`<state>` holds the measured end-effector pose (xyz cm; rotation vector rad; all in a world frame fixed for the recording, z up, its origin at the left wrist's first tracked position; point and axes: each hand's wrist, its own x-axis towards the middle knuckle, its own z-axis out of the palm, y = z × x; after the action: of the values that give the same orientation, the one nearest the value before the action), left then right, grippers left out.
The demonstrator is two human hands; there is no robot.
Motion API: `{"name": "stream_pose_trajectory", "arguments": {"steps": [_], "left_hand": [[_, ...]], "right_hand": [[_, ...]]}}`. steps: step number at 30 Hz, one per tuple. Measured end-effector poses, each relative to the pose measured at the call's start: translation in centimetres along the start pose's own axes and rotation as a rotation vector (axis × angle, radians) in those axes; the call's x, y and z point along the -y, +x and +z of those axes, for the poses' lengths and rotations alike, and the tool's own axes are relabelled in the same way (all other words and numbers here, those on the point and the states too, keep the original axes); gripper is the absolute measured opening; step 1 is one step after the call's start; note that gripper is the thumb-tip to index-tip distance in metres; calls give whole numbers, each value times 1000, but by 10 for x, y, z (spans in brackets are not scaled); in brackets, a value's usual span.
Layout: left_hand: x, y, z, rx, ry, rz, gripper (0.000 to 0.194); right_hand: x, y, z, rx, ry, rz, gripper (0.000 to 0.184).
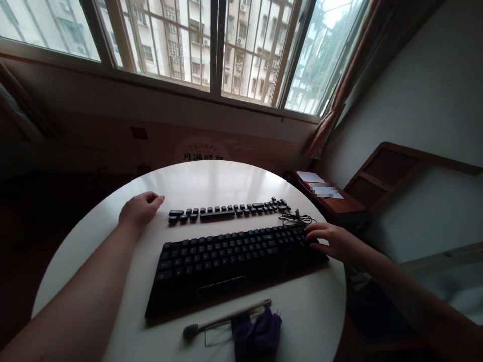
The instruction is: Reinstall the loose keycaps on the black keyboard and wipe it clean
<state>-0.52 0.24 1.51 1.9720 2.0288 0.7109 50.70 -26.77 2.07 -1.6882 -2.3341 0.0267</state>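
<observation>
Head view, my left hand: my left hand (141, 207) is at the table's left side, its fingers curled in loosely and almost closed, near the left end of the loose keycaps; I cannot tell whether anything is pinched in it.
My right hand: my right hand (327, 238) is partly open, fingers apart and a little bent, with the fingertips at the far right corner of the keyboard; I cannot make out a grip on anything.
Keyboard: the black keyboard (234, 256) lies across the middle of the round white table (94, 241), its upper rows capped and its near part bare of caps.
Loose keycaps: the loose keycaps (218, 215) stand in two uneven rows just beyond the keyboard, a long bar among them.
Cable: the dark cable (297, 217) is bundled beyond the keyboard's right part, beside the right end of the keycap rows.
Brush: the toothbrush (226, 317) lies on my side of the keyboard, bristles to the left.
Cloth and wire: the crumpled purple cloth (257, 334) sits beside the brush, with a thin wire piece (219, 344) sticking out at its left.
Beyond the table: barred window (249, 55); papers (325, 190) on a wooden surface to the right.
</observation>
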Motion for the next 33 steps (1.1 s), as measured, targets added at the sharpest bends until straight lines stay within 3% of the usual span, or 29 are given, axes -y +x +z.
{"name": "stream_pose_trajectory", "arguments": {"steps": [16, 22, 27, 33], "left_hand": [[1, 2, 2, 29, 15, -6, 35], [2, 3, 2, 22, 30, 2, 35], [2, 4, 3, 22, 24, 2, 34], [1, 3, 3, 30, 38, -2, 35]], "right_hand": [[30, 14, -16, 98, -373, -105, 17], [53, 16, -18, 140, -432, -30, 19], [75, 7, -5, 91, -499, 129, 22], [75, -2, 9, 1, -506, 155, 17]]}}
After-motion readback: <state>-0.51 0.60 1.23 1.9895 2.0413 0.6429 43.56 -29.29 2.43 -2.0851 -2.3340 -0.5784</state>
